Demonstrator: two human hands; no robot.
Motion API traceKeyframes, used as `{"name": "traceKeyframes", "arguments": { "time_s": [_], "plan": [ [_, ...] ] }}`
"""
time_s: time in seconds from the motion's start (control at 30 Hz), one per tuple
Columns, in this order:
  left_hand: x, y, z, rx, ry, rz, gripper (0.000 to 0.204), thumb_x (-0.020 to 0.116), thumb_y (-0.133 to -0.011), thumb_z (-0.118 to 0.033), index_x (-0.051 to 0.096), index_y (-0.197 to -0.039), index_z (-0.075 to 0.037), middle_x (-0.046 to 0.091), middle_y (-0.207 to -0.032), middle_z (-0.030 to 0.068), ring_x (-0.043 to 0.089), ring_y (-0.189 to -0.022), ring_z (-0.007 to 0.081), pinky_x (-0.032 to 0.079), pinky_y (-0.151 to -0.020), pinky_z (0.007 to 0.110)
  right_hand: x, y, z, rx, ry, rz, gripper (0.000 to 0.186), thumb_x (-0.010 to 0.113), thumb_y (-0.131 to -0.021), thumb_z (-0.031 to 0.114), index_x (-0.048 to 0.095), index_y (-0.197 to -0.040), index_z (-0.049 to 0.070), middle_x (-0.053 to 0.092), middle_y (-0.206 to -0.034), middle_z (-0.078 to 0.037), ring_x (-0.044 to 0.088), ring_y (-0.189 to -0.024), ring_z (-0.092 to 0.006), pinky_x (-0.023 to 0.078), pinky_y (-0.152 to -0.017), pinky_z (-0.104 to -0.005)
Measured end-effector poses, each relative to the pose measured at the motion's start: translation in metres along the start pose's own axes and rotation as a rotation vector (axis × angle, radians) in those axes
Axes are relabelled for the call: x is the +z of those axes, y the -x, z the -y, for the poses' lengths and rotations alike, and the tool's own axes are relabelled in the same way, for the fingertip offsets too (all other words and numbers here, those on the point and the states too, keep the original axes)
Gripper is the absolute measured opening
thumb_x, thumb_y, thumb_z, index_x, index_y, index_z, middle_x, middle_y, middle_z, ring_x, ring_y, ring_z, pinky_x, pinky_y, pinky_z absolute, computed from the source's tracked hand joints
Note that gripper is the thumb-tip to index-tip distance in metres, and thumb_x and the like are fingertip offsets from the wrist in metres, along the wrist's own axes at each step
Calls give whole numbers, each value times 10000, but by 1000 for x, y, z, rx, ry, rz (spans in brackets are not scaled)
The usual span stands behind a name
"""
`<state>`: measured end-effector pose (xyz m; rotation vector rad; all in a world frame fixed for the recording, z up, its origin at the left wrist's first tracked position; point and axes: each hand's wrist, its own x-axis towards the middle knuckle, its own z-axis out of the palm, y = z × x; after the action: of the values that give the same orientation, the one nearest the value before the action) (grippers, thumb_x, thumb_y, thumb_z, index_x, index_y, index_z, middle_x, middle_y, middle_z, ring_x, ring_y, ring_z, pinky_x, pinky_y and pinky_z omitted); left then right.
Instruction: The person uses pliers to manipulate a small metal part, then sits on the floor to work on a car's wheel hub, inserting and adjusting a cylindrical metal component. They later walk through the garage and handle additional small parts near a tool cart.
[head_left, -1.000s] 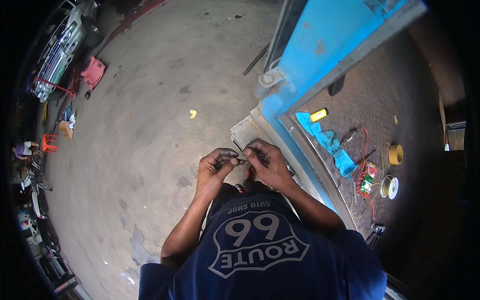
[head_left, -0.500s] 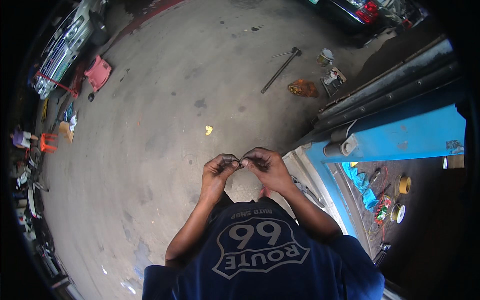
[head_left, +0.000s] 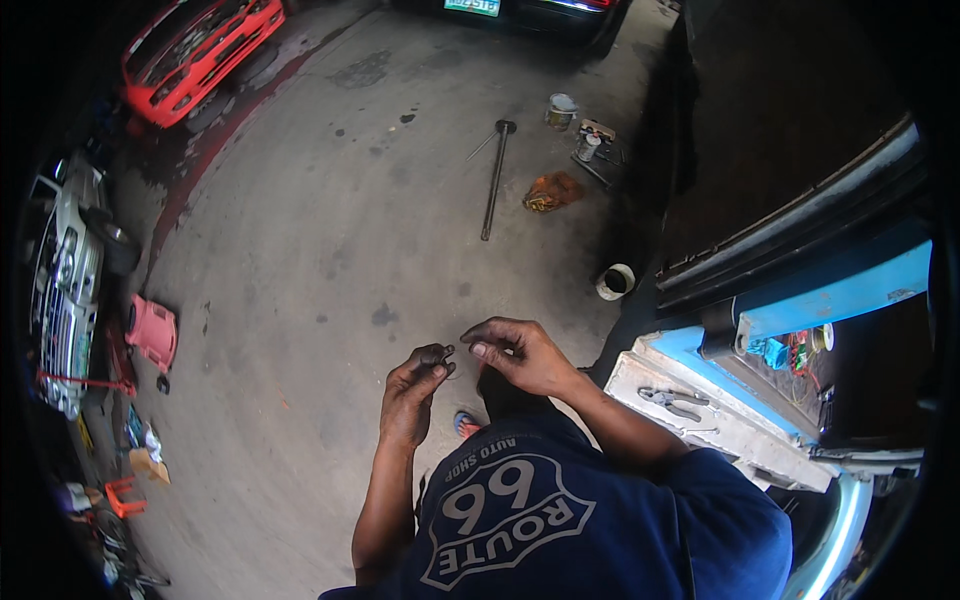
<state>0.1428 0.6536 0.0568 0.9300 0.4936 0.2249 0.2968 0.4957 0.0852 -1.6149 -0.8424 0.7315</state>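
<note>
The small thin piece is pinched between thumb and fingertip of my left hand, up in the air to the left of the pale ledge; it is too tiny and too dark for me to tell what it is. My right hand hangs just beside it, nearer the ledge, palm hollow and fingers bent loosely, with thumb and forefinger close together; I cannot tell whether anything sits between them. For a thing this little, I judge a light, steady pinch works best: left fingertips firm enough not to drop it, right fingertips free for fine turning, both wrists quiet. Grimy fingers could let it slip, and on the stained floor left of the ledge it would be hard to find, so I would do well to keep the hands close together and my eyes on the tips. The pliers lie on the ledge, within easy reach of my right arm. Beyond the ledge's far end stands a white bucket; farther out past it are an orange bundle and a long metal bar.
</note>
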Motion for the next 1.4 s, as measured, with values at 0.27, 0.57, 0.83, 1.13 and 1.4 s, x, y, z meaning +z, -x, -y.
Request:
{"name": "traceKeyframes", "arguments": {
  "time_s": [0.27,0.57,0.83,1.13,1.4],
  "plan": [
    [-184,-195,34,114,-1254,-311,215,838,-745,-158,745,-886,-26,699,-1037,158,658,-1028,324,523,-912,397,-73,-112,-118,488,685,165,384,678,-927,314,661,-1182,27,691,-1133,-208,646,-1130,-378,518,-956,-465],
    [-408,-269,50,-584,-1993,161,235,678,-845,-335,783,-763,-141,754,-811,90,726,-814,300,553,-751,441,-182,-289,-134,516,605,225,415,679,-933,277,638,-1273,41,694,-1170,-224,643,-1126,-403,510,-960,-474],
    [-365,-535,3,-223,-1861,229,257,755,-785,-317,731,-695,-77,714,-719,119,686,-674,346,497,-625,449,-283,-457,-252,692,496,67,416,640,-956,339,659,-1238,33,692,-1176,-223,639,-1138,-397,511,-966,-464],
    [-263,-1016,-135,-62,-1947,447,234,732,-831,-324,771,-775,-100,748,-878,143,713,-852,344,560,-756,446,-371,-527,-250,1147,-10,-357,640,572,-985,521,603,-1340,-10,637,-1305,-255,582,-1254,-410,455,-1066,-440],
    [96,-1369,-193,200,-1756,332,336,784,-778,-304,747,-918,0,707,-947,253,681,-927,408,529,-858,463,-499,-615,-262,1107,13,-559,489,627,-984,407,674,-1238,-8,691,-1195,-249,637,-1169,-394,483,-1021,-428]
  ]
}}
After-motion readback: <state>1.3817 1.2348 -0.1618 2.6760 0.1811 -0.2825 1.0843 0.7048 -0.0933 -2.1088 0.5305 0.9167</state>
